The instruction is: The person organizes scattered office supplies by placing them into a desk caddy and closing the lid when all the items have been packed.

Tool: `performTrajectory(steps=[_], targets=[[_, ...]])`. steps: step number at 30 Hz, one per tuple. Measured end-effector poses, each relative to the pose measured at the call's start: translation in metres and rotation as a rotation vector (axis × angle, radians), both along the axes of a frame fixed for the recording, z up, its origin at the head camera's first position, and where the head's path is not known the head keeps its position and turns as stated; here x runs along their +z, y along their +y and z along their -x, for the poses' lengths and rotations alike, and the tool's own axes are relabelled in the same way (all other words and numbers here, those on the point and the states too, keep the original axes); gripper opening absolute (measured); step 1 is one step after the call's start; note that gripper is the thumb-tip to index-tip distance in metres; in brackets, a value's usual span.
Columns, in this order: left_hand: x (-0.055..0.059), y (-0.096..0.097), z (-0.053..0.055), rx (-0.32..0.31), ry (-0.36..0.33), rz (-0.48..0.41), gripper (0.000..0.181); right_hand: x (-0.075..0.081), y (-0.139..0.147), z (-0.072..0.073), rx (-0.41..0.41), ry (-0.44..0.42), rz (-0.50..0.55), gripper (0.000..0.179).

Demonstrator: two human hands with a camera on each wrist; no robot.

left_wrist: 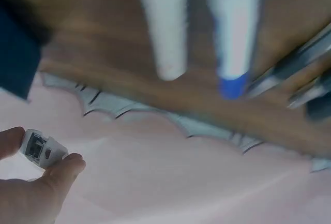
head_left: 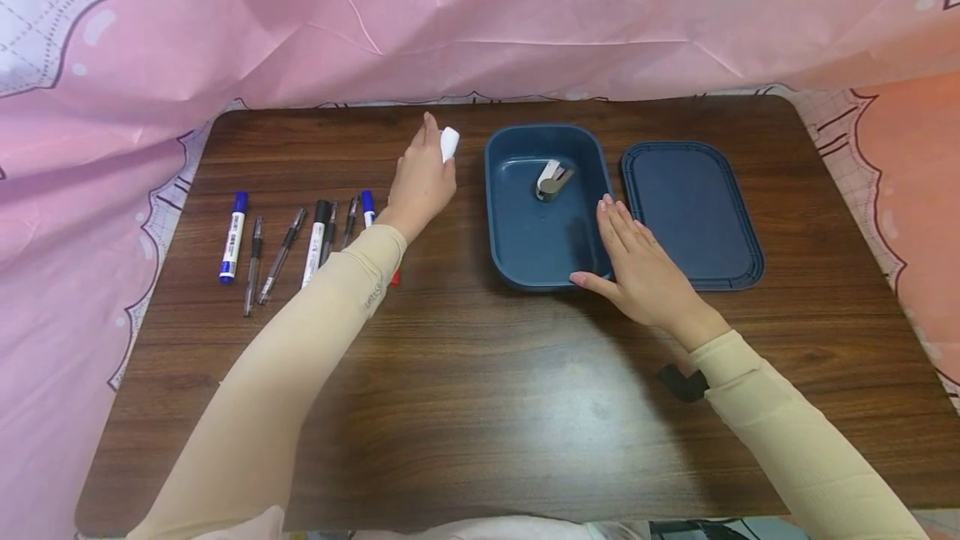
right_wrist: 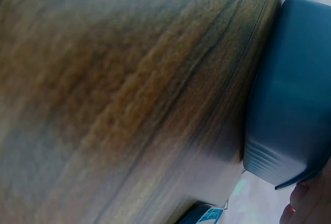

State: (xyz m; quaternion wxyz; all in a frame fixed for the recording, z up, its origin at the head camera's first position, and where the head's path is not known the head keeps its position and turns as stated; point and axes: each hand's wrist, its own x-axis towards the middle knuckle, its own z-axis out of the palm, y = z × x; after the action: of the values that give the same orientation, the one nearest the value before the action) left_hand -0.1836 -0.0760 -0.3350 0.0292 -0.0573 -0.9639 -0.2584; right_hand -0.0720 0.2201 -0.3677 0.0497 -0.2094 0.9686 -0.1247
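Note:
My left hand (head_left: pixel 422 186) pinches a small white object (head_left: pixel 449 143) between fingers and thumb, above the table left of the box. In the left wrist view this white object (left_wrist: pixel 42 149) shows a dark slot at its end; its kind is not plain. A blue rectangular box (head_left: pixel 492 223) stands uncovered in the middle. Inside it lies a small white and grey stapler (head_left: pixel 553 181). My right hand (head_left: pixel 647 275) rests with straight fingers against the box's right side, the thumb at its near rim. The right wrist view shows the box's outer wall (right_wrist: pixel 289 94).
The box's blue lid (head_left: pixel 690 215) lies flat to the right. On the left are a blue marker (head_left: pixel 233 237), a black-capped marker (head_left: pixel 316 244), another blue marker (head_left: pixel 367 207) and several pens (head_left: pixel 282 257). Pink cloth (head_left: pixel 570 23) hangs behind the wooden table (head_left: pixel 487 407).

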Motion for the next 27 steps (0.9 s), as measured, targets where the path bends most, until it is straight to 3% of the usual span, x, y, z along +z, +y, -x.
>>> performTrajectory(steps=[6, 11, 17, 27], targets=[[0.028, 0.027, 0.005, -0.052, 0.034, 0.009, 0.068, 0.0, 0.001, 0.0, -0.004, 0.005, 0.002, 0.093], [0.038, 0.048, 0.006, -0.088, 0.016, 0.027, 0.068, 0.0, 0.002, 0.001, -0.007, 0.001, 0.004, 0.092], [0.038, 0.066, 0.006, -0.104, -0.02, 0.043, 0.069, 0.0, 0.003, 0.002, -0.004, 0.003, -0.004, 0.093], [0.023, 0.088, 0.009, -0.139, -0.059, 0.079, 0.069, 0.0, 0.003, 0.0, -0.007, 0.007, -0.009, 0.094]])
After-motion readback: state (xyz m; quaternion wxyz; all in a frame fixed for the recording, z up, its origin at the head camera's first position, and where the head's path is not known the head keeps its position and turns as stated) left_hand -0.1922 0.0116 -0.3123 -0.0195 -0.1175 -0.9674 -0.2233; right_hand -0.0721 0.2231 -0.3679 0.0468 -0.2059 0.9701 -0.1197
